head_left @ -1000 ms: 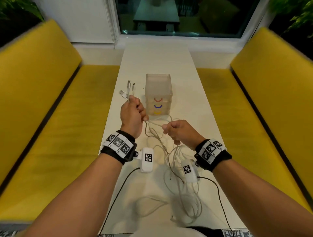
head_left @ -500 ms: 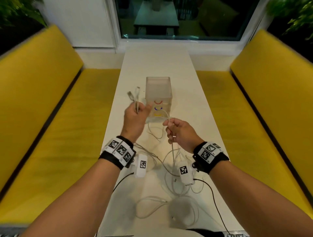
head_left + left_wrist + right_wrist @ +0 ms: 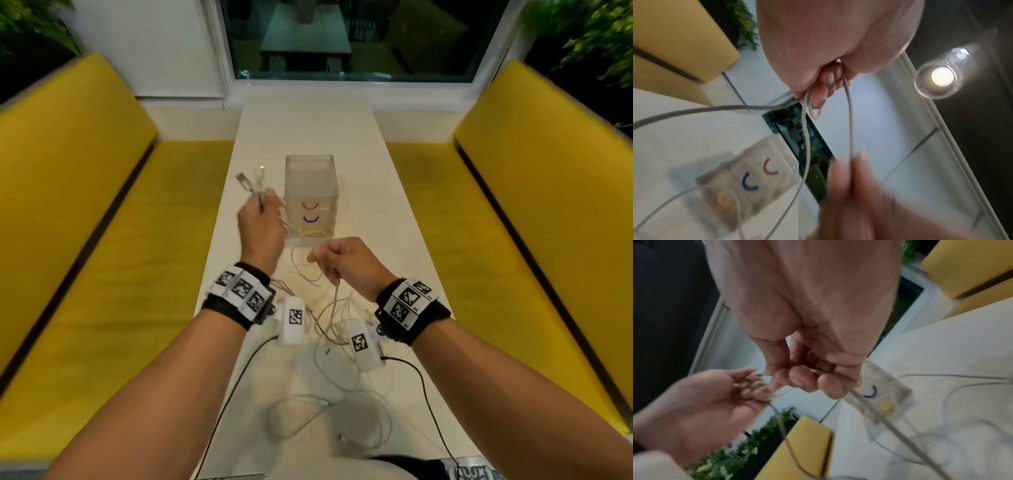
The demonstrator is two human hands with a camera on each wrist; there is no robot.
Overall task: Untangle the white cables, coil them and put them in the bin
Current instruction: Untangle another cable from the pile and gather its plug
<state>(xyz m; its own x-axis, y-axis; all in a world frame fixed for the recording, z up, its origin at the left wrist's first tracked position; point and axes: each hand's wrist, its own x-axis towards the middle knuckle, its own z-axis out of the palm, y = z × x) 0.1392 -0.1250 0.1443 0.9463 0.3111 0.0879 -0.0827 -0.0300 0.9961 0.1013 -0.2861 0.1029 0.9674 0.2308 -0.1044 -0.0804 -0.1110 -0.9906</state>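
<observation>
My left hand [image 3: 262, 222] is raised left of the clear bin [image 3: 310, 192] and grips a bunch of white cables, whose plug ends [image 3: 251, 178] stick up above the fist. In the left wrist view the cable strands [image 3: 807, 113] run out between its curled fingers. My right hand [image 3: 337, 262] hovers just in front of the bin and pinches a white cable [image 3: 334, 301] that drops to the table. The right wrist view shows its fingers [image 3: 807, 382] curled round the strand. More tangled white cable [image 3: 329, 414] lies on the white table near me.
The bin stands mid-table and bears red, blue and yellow arcs [image 3: 310, 219]. Yellow benches [image 3: 113, 260] flank the narrow table [image 3: 308, 126] on both sides. A window [image 3: 342, 37] lies beyond the far end. Black wrist-camera leads [image 3: 424, 394] trail over the near edge.
My left hand has lifted with the cable ends and swung slightly left. My right hand has risen toward the bin, pulling its strand up off the table.
</observation>
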